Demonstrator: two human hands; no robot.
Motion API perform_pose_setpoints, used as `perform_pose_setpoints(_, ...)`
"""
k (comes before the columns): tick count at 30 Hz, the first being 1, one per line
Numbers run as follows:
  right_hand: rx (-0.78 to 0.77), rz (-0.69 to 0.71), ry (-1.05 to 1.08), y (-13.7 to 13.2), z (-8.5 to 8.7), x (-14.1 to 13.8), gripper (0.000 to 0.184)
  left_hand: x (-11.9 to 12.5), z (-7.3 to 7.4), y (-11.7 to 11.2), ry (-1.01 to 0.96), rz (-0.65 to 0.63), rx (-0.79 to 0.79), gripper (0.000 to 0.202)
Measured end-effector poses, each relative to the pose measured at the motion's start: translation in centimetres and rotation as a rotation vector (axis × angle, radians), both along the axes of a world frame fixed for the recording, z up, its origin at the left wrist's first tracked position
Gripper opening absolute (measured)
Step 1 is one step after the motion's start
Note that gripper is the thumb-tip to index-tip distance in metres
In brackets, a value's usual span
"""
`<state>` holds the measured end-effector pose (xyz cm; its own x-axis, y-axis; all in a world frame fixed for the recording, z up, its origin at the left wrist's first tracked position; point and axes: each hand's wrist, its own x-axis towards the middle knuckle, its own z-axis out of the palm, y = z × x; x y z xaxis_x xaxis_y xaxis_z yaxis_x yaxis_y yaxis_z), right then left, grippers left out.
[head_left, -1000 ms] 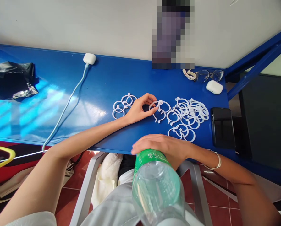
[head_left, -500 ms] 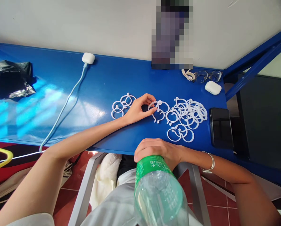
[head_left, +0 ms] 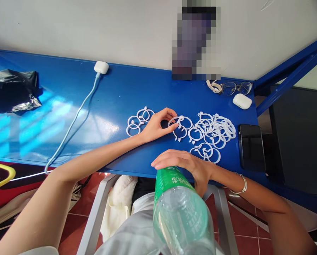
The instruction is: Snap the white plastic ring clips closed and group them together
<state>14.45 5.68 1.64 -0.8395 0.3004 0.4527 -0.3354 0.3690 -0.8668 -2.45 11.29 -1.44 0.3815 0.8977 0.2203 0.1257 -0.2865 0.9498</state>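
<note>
My left hand [head_left: 156, 125] rests on the blue table [head_left: 68, 106] and pinches a white plastic ring [head_left: 177, 120] at the left edge of a pile of white rings [head_left: 211, 131]. A small group of three rings [head_left: 137, 121] lies just left of that hand. My right hand [head_left: 186, 163] is wrapped over the top of a clear plastic bottle with a green label [head_left: 179, 205], which stands close to the camera over my lap, below the table's front edge. The bottle's cap is hidden under the fingers.
A black phone [head_left: 251, 147] lies right of the rings. Glasses [head_left: 233, 87] and a white earbud case [head_left: 242, 101] sit at the back right. A white charger [head_left: 101, 67] with a pale cable [head_left: 73, 120] crosses the table. Crumpled dark plastic [head_left: 12, 90] lies far left.
My right hand has shifted slightly on the bottle top, dipping and then rising a little. The left hand stays pinching the same ring.
</note>
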Motion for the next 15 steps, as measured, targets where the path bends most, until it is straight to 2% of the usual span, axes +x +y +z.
perform_pose_setpoints(5, -0.003, 0.016, -0.09, 0.8, 0.7, 0.5, 0.077, 0.0, -0.1, 0.0, -0.008, -0.001, 0.012, 0.027)
perform_pose_setpoints(9, -0.093, 0.04, -0.135, 1.7, 1.3, 0.9, 0.079, 0.0, -0.2, 0.1, -0.014, -0.004, 0.008, 0.029)
perform_pose_setpoints(11, -0.119, -0.066, -0.103, 2.2, 2.1, 1.4, 0.073, 0.0, -0.2, 0.1, -0.02, -0.003, 0.016, 0.03)
perform_pose_setpoints(13, -0.091, -0.257, -0.054, 2.6, 3.5, 2.0, 0.065, 0.0, -0.2, 0.1, -0.023, 0.004, 0.034, 0.032)
perform_pose_setpoints(15, -0.016, -0.452, -0.017, 2.9, 5.2, 3.0, 0.066, 0.0, -0.2, 0.1, -0.02, 0.01, 0.04, 0.034)
